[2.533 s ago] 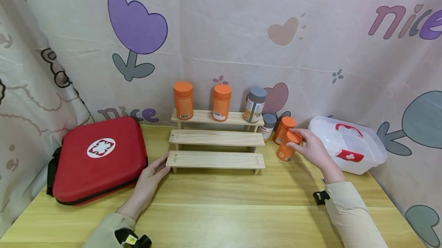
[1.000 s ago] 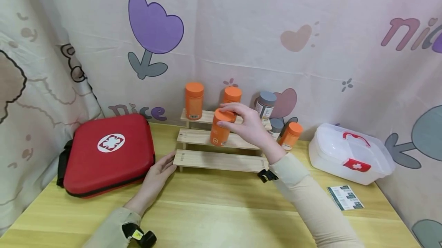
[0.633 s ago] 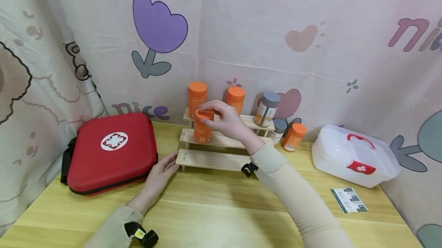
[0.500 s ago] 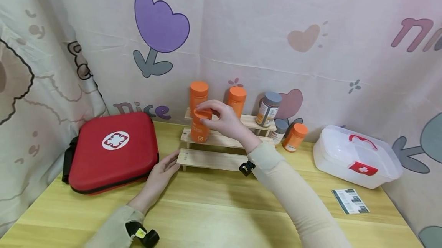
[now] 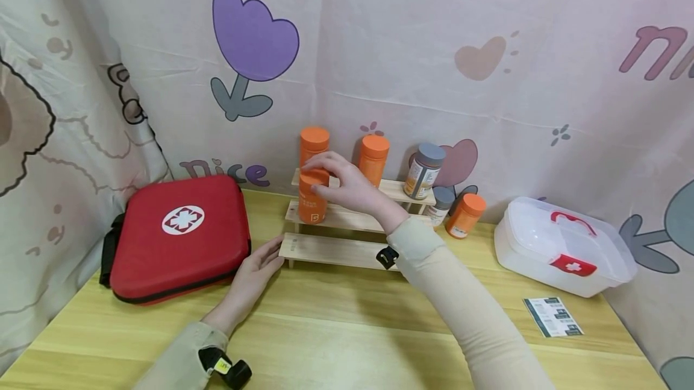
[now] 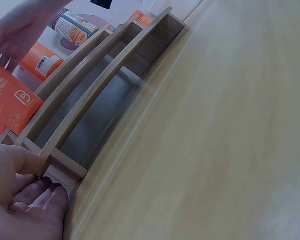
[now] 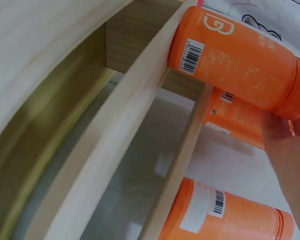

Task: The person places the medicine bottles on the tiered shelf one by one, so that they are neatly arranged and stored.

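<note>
A three-step wooden display stand (image 5: 336, 251) rests on the table. On the left end of its middle step stands an orange pill bottle (image 5: 311, 206), upright. My right hand (image 5: 352, 188) holds that bottle by its cap, thumb on the near side and fingers over the far side. My left hand (image 5: 255, 272) grips the lower step's left end; in the left wrist view the thumb (image 6: 25, 161) lies against the board and the fingers curl below it. On the top step are two more orange bottles (image 5: 374, 158) and a grey-capped bottle (image 5: 425, 173).
Right of the stand, another grey-capped bottle (image 5: 440, 204) and an orange bottle (image 5: 466, 216) stand on the table. A red first-aid case (image 5: 146, 263) lies at left. At right are a clear plastic box (image 5: 520, 251) with a red handle and a printed card (image 5: 553, 316).
The right hand has carried an orange bottle from the table right of the stand leftward onto the middle step. The left hand has stayed at the stand's end.
</note>
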Action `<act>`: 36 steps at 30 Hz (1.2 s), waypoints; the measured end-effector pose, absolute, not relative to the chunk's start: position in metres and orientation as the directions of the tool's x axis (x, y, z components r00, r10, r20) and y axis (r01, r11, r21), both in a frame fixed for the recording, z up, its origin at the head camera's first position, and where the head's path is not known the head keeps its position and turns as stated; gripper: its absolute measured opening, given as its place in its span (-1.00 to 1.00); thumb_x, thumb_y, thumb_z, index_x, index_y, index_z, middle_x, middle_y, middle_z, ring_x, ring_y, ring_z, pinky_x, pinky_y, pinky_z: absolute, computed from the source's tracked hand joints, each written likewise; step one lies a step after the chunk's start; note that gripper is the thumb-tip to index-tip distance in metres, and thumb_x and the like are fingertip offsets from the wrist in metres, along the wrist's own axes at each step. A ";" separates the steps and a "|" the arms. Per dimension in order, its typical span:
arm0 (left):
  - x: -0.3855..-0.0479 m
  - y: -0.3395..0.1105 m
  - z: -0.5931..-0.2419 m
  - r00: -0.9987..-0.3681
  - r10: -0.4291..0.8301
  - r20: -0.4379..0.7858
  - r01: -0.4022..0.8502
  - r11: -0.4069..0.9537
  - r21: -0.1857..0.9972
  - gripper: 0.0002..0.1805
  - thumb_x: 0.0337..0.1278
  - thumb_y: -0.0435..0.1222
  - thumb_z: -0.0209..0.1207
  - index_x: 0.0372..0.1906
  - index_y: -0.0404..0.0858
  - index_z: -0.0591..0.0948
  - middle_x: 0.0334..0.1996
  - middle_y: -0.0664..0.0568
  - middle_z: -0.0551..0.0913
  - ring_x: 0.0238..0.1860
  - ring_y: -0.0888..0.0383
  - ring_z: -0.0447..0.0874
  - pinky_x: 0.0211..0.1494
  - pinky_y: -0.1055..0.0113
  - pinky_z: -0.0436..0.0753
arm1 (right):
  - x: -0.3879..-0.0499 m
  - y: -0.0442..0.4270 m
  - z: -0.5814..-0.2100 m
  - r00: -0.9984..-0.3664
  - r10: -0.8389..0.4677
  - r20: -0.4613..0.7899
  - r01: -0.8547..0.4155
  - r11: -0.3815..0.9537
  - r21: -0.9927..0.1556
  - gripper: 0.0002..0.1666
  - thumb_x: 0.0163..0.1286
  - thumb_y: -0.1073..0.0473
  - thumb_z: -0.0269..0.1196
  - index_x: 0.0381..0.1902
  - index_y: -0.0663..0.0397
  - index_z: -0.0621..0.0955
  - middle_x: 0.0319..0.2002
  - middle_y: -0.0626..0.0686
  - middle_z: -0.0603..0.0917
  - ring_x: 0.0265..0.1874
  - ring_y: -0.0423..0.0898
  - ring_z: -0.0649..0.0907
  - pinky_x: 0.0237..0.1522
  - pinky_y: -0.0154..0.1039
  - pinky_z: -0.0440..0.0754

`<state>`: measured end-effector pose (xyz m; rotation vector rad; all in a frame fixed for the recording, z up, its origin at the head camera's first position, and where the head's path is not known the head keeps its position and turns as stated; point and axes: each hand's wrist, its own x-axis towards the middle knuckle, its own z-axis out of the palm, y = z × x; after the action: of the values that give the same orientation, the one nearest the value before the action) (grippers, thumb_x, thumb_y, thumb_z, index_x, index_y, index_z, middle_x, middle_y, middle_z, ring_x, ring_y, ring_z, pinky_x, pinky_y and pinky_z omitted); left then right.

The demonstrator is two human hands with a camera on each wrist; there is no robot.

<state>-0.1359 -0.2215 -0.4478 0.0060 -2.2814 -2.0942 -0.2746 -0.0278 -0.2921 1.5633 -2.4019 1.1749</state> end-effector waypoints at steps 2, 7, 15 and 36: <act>-0.136 -0.221 -0.448 -0.999 -0.034 0.032 0.029 0.085 0.996 -0.42 0.40 -0.33 0.03 0.44 -0.30 0.20 0.40 -0.17 0.21 0.37 -0.04 0.20 0.11 0.62 0.33 | -0.274 -0.027 -0.290 -0.487 -0.770 0.412 -0.814 0.228 -0.535 -0.66 0.32 0.20 0.25 0.06 0.03 0.61 0.12 -0.09 0.49 0.13 -0.21 0.40 0.15 -0.28 0.36; -0.136 -0.222 -0.448 -0.999 -0.036 0.030 0.027 0.090 0.996 -0.42 0.40 -0.32 0.03 0.44 -0.29 0.20 0.40 -0.17 0.22 0.37 -0.04 0.21 0.12 0.61 0.33 | -0.273 -0.025 -0.288 -0.479 -0.782 0.399 -0.830 0.254 -0.497 -0.68 0.33 0.19 0.25 0.04 -0.01 0.64 0.12 -0.12 0.50 0.15 -0.19 0.37 0.18 -0.24 0.32; -0.136 -0.222 -0.448 -0.999 -0.035 0.019 0.016 0.093 0.996 -0.42 0.40 -0.30 0.03 0.45 -0.27 0.19 0.41 -0.15 0.20 0.37 -0.03 0.21 0.15 0.57 0.33 | -0.272 -0.022 -0.287 -0.471 -0.794 0.384 -0.832 0.256 -0.492 -0.64 0.35 0.30 0.20 0.08 -0.02 0.63 0.17 -0.11 0.51 0.21 -0.18 0.37 0.24 -0.21 0.30; -0.134 -0.221 -0.445 -0.999 -0.040 0.027 0.022 0.122 0.992 -0.41 0.40 -0.31 0.03 0.45 -0.28 0.20 0.40 -0.18 0.21 0.36 -0.06 0.21 0.09 0.65 0.33 | -0.241 0.103 -0.320 -0.545 -0.599 0.586 -0.833 0.308 -0.459 -0.63 0.30 0.39 0.25 0.06 0.07 0.62 0.16 0.03 0.53 0.13 -0.04 0.45 -0.02 -0.14 0.47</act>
<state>-0.1344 -0.2212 -0.4450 0.0185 -2.3169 -2.0514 -0.2408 0.1033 -0.3195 1.2927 -2.2744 1.0811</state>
